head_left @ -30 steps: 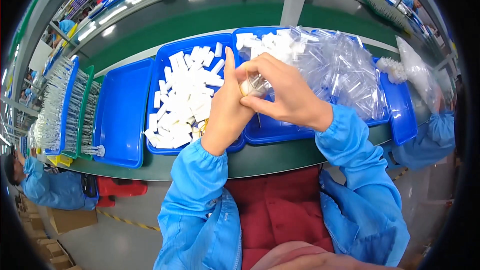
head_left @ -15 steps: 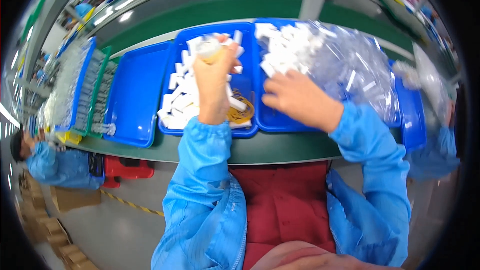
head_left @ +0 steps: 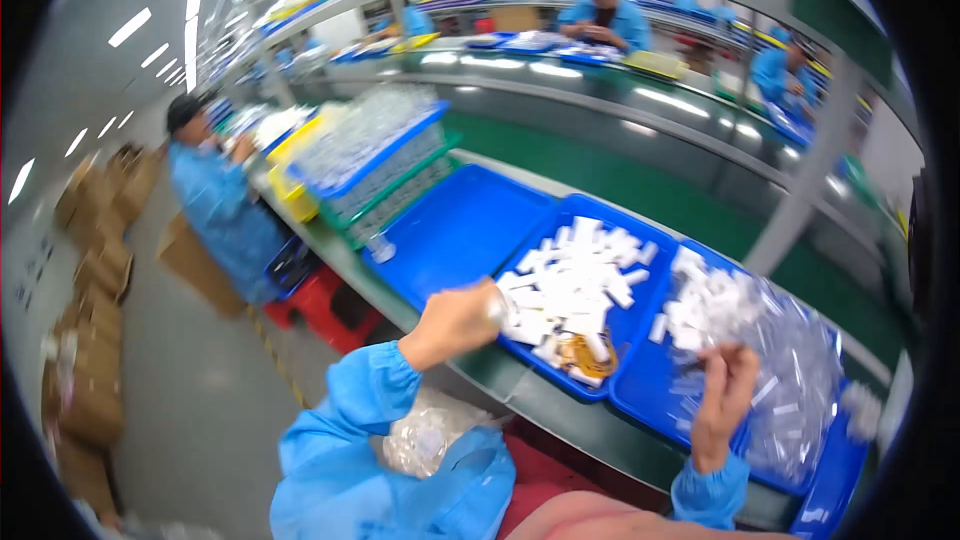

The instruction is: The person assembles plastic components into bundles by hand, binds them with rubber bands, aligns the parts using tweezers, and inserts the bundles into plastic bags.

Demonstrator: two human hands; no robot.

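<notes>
My left hand is closed at the near edge of the middle blue tray. Something small and whitish shows at its fingertips, too blurred to name. White block-like pieces fill much of that tray, beside a bundle of yellow-brown rubber bands. My right hand is raised over the right-hand blue tray, fingers bent and apart, with nothing visible in them. Near its fingertips lie a heap of white pieces and a spread of clear plastic bags.
Left of the middle tray is a bare blue tray, then stacked crates of clear parts. A full clear bag lies below my left forearm. A red stool and a seated co-worker are at the left.
The view has swung left and tilted. My left hand has left the middle tray's pile for its near edge. My right hand has moved off the white heap toward the clear bags.
</notes>
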